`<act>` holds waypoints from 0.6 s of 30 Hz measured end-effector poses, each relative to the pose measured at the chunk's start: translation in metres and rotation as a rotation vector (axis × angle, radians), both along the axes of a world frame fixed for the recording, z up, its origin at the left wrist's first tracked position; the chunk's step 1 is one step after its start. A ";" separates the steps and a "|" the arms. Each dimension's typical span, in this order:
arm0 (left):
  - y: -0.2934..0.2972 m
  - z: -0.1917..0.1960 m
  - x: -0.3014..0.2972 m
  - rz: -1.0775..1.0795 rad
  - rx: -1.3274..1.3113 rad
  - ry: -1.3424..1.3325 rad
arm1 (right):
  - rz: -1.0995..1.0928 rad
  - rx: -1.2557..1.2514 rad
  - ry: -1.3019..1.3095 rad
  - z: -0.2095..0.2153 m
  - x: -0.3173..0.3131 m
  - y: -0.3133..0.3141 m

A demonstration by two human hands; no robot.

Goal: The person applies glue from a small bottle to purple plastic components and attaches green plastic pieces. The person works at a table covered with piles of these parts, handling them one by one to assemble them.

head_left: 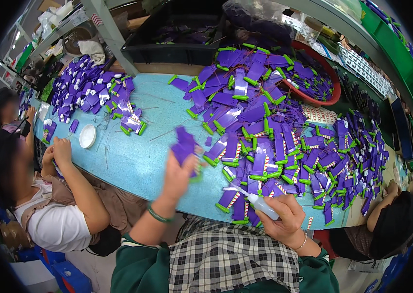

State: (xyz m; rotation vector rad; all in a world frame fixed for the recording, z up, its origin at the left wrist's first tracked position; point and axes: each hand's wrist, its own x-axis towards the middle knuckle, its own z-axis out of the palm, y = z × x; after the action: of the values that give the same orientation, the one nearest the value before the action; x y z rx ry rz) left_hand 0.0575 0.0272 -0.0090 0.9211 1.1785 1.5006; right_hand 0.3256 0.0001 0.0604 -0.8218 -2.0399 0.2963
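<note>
In my left hand [176,177], raised over the table and smeared by motion, is a purple plastic piece [184,145] with a green end. My right hand [287,219] is closed around a small translucent squeeze bottle [264,207]. The bottle's thin nozzle points up and left, towards purple pieces with green ends and striped strips [260,163] heaped at the table's near right. A higher pile of similar pieces [240,84], with thin wires among them, lies behind. Between my hands the blue table [167,193] shows its front edge.
Further left lie a round white dish [87,136], loose wires and a heap of purple and white pieces [82,90]. A red basin [336,80] and a black bin [172,47] stand at the back. One person [52,215] sits at my left, another [387,229] at my right.
</note>
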 end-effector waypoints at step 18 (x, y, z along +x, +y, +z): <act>0.158 0.026 -0.120 0.535 0.167 1.435 | -0.112 -0.079 0.059 -0.012 0.034 -0.002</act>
State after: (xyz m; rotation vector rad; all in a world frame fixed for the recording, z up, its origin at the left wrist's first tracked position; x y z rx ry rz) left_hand -0.0621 0.1849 0.0173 2.0496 2.4592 1.2186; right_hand 0.3591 -0.0016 0.0487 -0.9615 -1.9298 0.3354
